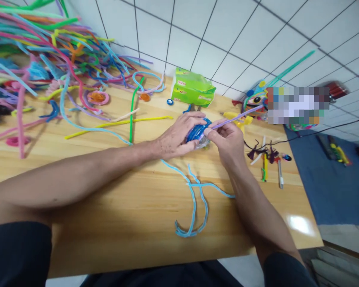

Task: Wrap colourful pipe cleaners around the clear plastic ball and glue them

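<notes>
My left hand (pixel 179 135) is wrapped round a small rounded object (pixel 194 133) with a shiny blue top and a clear lower part; my fingers cover much of it. Thumb and fingers of my right hand (pixel 229 139) pinch a purple pipe cleaner (pixel 241 116) against this object's right side. One end of the pipe cleaner sticks out up and to the right. Nearer to me, bent light-blue pipe cleaners (pixel 194 203) lie crossed on the wooden table (pixel 122 223). A yellow pipe cleaner (pixel 107 126) and a green one (pixel 133 115) cross to the left of my left hand.
A big heap of coloured pipe cleaners (pixel 48 44) fills the back left. By the tiled wall stands a green tissue pack (pixel 193 88). Dark tassels (pixel 271 153) and a slim white-handled tool (pixel 280 175) lie at right, near a black cable (pixel 317 130).
</notes>
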{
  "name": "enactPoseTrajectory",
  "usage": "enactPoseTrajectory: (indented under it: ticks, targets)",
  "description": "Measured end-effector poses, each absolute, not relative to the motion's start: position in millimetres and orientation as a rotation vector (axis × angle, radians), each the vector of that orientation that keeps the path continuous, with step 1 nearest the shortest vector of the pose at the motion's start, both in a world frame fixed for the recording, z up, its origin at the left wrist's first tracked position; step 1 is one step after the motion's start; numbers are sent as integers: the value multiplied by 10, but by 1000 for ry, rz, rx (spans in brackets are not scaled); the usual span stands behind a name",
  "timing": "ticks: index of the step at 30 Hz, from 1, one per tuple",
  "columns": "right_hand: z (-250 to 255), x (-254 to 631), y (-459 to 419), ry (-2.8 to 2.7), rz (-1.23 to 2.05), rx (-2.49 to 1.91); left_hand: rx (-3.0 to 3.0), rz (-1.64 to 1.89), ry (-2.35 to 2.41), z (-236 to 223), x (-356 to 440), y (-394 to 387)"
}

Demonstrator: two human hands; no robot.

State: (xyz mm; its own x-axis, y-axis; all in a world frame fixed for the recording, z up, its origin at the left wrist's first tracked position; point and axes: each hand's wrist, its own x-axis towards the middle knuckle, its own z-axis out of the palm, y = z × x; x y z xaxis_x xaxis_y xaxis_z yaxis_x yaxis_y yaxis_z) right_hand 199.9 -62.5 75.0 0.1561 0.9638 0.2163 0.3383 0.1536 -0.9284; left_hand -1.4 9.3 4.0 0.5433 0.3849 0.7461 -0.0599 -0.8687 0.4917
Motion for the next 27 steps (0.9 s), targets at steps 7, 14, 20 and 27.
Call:
enactPoseTrajectory:
  ticks: [7,14,20,27]
  targets:
    - [762,1953,-634,-1352,790,-1379,2288,1214,280,38,-59,94]
    - [776,1893,-659,-1347,777,-1395,2233,1245,278,3,-47,95]
    - [782,1898,-684,-1356,783,-1369,2248,1208,340,110,-87,33]
    - [683,2001,-599,-1296,892,-1278,2268,1189,367,175,-123,18]
